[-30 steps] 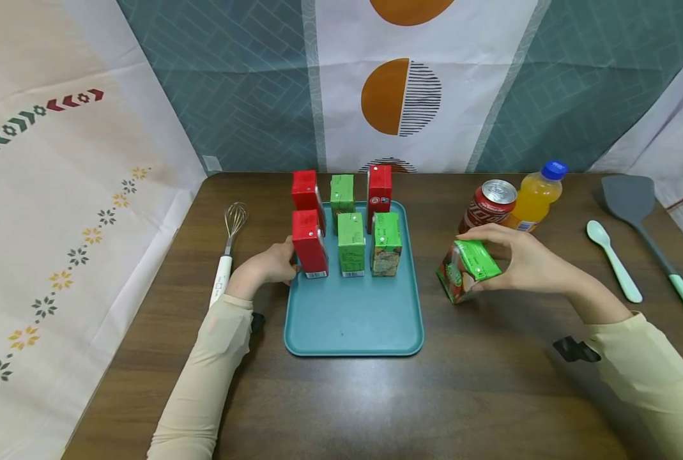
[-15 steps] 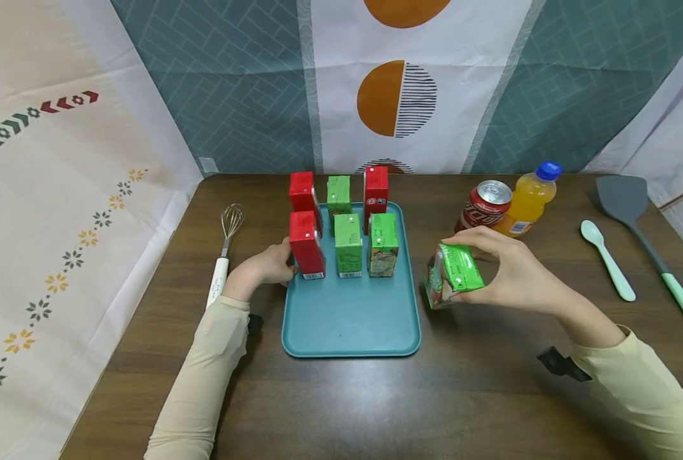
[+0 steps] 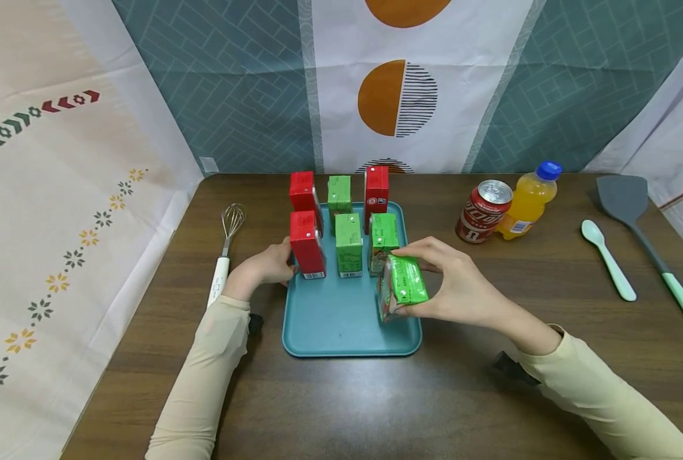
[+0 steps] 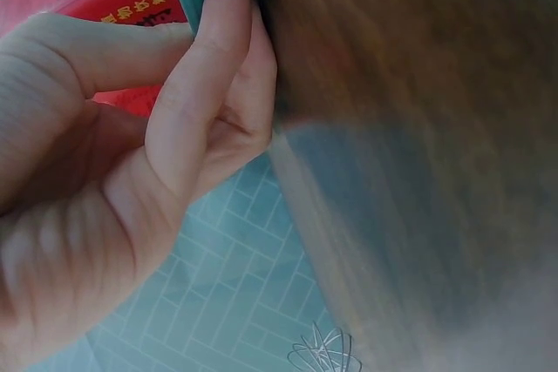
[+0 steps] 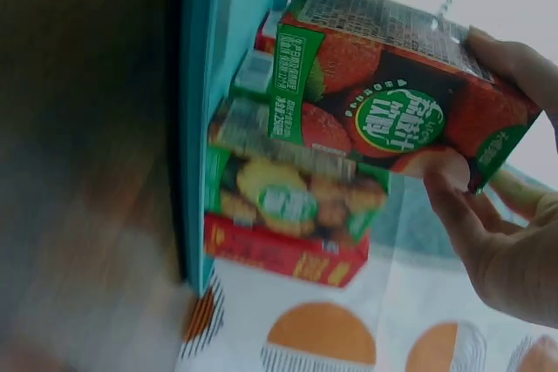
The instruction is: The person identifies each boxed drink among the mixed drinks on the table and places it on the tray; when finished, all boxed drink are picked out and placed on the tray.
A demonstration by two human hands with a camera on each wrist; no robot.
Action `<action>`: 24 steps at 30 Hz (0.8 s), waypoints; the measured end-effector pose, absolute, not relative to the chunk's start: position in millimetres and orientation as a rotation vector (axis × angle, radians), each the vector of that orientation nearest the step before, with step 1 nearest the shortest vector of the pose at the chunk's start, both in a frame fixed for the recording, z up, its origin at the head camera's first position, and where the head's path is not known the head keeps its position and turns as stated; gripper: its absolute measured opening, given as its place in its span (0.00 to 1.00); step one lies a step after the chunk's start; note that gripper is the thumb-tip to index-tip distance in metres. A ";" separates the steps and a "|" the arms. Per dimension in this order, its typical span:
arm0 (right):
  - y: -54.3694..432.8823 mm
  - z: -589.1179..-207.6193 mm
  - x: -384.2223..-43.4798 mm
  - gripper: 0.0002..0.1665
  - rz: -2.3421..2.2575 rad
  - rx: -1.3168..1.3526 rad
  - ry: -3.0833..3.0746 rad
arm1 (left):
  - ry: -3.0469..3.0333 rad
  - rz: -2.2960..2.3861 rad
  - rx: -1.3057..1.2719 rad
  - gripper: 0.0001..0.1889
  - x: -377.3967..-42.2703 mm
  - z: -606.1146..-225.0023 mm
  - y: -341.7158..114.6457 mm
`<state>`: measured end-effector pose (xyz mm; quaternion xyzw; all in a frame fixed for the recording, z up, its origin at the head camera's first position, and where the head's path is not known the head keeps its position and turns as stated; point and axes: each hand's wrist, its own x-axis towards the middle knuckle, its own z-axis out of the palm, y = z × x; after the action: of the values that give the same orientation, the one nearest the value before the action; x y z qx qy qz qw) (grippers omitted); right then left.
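Note:
My right hand [image 3: 459, 284] holds a green-topped juice box [image 3: 408, 281] over the right side of the teal tray [image 3: 347, 329]. In the right wrist view, this juice box [image 5: 375, 84] shows strawberries on its side and is pinched near one end, tilted. At the tray's left edge, my left hand [image 3: 263, 268] pinches the rim, thumb and finger on either side of it in the left wrist view. Beside that hand stands a red carton [image 3: 307, 246]. Green boxes [image 3: 349, 246] and further red cartons [image 3: 376, 191] stand upright in the tray's far half.
A whisk [image 3: 226, 246] lies left of the tray. To the right stand a red soda can [image 3: 482, 214] and an orange drink bottle [image 3: 529, 201] with a blue cap. Farther right lie a mint spoon [image 3: 608, 259] and a grey spatula [image 3: 634, 207] with a mint handle.
My right hand has carried the juice box leftward from beside the can, across the tray's right rim. The left hand stays at the tray's edge.

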<state>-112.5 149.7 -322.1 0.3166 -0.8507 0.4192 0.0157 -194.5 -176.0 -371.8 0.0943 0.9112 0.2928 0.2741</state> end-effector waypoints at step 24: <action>52.8 -339.3 -112.2 0.42 1.298 1.195 -2.677 | 2.427 0.802 0.248 0.29 -196.1 -370.9 -178.2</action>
<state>-112.2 52.8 -339.3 0.3725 -0.8346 0.4046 -0.0322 -196.1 -178.2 -370.9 0.0928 0.9065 0.2994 0.2828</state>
